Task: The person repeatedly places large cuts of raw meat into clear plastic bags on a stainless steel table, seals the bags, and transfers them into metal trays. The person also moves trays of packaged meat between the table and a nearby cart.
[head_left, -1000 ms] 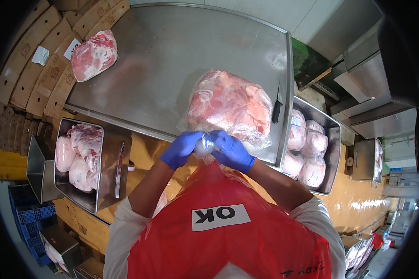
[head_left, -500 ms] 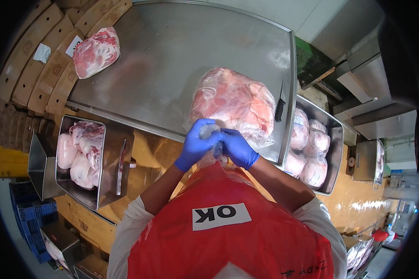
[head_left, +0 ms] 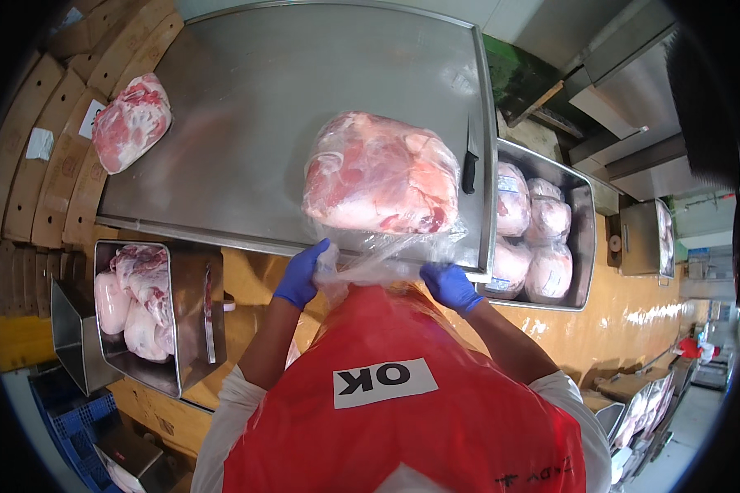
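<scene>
A large pink cut of meat (head_left: 382,174) lies inside a clear plastic bag (head_left: 374,261) near the front edge of the steel table (head_left: 238,99). The bag's loose mouth hangs over that edge, spread out toward my red apron. My blue-gloved left hand (head_left: 302,275) is closed on the left side of the mouth. On the right side, my blue-gloved right hand (head_left: 450,287) grips the film, its fingertips partly hidden by the plastic. Beside the meat, to its right, rests a black-handled knife (head_left: 470,160).
Another piece of meat (head_left: 133,123) sits at the table's left end, beside stacked cardboard boxes (head_left: 78,156). Below right of the table stands a steel bin (head_left: 585,246) with several bagged pieces. A second steel bin (head_left: 191,320) of bare meat is at the left.
My hands have moved apart, from together on the gathered bag neck to either side of the spread mouth. The view has shifted, so the table and bins sit farther left.
</scene>
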Available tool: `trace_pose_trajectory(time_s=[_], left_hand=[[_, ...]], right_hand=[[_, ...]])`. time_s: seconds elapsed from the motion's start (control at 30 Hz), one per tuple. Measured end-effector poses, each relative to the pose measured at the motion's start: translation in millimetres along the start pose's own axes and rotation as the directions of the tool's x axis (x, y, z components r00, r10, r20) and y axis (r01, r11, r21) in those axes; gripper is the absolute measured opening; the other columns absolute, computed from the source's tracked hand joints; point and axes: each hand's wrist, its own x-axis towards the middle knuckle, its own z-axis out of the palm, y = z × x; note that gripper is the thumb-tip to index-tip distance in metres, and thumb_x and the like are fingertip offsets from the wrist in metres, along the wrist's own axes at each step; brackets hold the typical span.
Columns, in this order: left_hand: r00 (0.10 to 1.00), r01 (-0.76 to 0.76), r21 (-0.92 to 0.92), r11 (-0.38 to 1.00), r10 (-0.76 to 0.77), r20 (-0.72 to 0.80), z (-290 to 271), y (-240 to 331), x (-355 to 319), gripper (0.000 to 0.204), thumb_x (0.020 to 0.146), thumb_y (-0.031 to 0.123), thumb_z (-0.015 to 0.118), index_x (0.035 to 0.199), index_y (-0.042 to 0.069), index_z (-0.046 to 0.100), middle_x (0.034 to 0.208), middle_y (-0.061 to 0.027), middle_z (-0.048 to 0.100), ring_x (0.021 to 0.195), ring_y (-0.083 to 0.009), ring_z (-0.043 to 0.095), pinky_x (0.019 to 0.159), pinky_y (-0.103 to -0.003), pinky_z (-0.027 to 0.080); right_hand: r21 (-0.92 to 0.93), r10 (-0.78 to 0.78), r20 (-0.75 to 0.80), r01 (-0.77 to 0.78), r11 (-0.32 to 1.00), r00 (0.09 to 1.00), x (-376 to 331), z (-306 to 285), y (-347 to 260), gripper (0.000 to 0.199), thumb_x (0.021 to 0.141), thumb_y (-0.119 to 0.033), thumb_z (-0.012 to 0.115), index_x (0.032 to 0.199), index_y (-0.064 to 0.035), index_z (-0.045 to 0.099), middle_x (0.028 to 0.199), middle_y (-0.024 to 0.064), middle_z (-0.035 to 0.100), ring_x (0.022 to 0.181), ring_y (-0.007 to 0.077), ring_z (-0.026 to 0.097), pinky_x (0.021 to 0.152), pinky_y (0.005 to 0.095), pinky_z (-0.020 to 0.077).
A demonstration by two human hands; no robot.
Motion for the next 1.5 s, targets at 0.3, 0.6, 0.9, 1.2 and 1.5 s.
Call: trace_pose_trajectory(time_s=[0.3, 0.6, 0.9, 1.2, 1.5], left_hand=[[0.972, 0.143, 0.072, 0.987, -0.154, 0.180, 32.2, 10.9, 20.6, 0.028, 0.099, 0.027, 0.062, 0.112, 0.003, 0.067, 0.100, -0.0047, 0.068, 0.089, -0.0144, 0.064, 0.081, -0.030, 0.054], [0.980, 0.196, 0.410, 0.891, -0.161, -0.118, 33.2, 10.7, 39.7, 0.032, 0.097, 0.031, 0.065, 0.115, 0.004, 0.066, 0.099, -0.0009, 0.065, 0.086, -0.0108, 0.061, 0.075, -0.028, 0.052], [0.914, -0.365, 0.738, 0.567, 0.066, 0.401, -10.4, -13.1, 58.9, 0.038, 0.103, 0.024, 0.053, 0.132, 0.000, 0.058, 0.123, -0.0061, 0.063, 0.106, -0.0158, 0.060, 0.097, -0.031, 0.048], [0.702, -0.688, 0.713, -0.137, 0.125, 0.702, 3.3, 23.5, 61.4, 0.019, 0.097, 0.016, 0.051, 0.103, 0.001, 0.062, 0.098, -0.0136, 0.063, 0.090, -0.0245, 0.061, 0.085, -0.039, 0.048], [0.075, -0.487, 0.267, -0.832, 0.265, 0.961, 144.3, 167.9, 45.1, 0.031, 0.096, 0.015, 0.061, 0.118, -0.006, 0.057, 0.104, -0.0194, 0.064, 0.092, -0.0335, 0.065, 0.088, -0.038, 0.052]], right_hand=[[0.222, 0.185, -0.680, -0.042, 0.974, 0.710, 66.3, -63.8, -6.6, 0.027, 0.085, -0.021, 0.075, 0.104, -0.0039, 0.064, 0.097, 0.0168, 0.062, 0.091, 0.0344, 0.061, 0.080, 0.0418, 0.0507], [0.272, 0.340, -0.612, -0.214, 0.938, 0.714, 181.9, -77.9, 69.7, 0.026, 0.085, -0.022, 0.071, 0.098, -0.0007, 0.063, 0.093, 0.0233, 0.063, 0.087, 0.0394, 0.063, 0.077, 0.0477, 0.0499], [0.754, 0.529, -0.355, -0.098, 0.649, 0.770, 69.8, 76.8, 113.7, 0.029, 0.098, -0.023, 0.058, 0.121, -0.0050, 0.059, 0.108, 0.0099, 0.064, 0.095, 0.0170, 0.061, 0.085, 0.0347, 0.0516], [0.942, 0.423, -0.019, 0.158, -0.297, 0.906, 100.8, 28.3, 18.9, 0.038, 0.096, -0.017, 0.057, 0.132, -0.0055, 0.057, 0.131, 0.0175, 0.061, 0.122, 0.0336, 0.057, 0.104, 0.0396, 0.0460], [0.945, 0.393, 0.217, -0.090, -0.316, 0.894, 141.4, -121.5, 14.4, 0.027, 0.095, -0.034, 0.063, 0.084, -0.0106, 0.069, 0.068, 0.0008, 0.061, 0.052, 0.0101, 0.049, 0.045, 0.0275, 0.0363]])
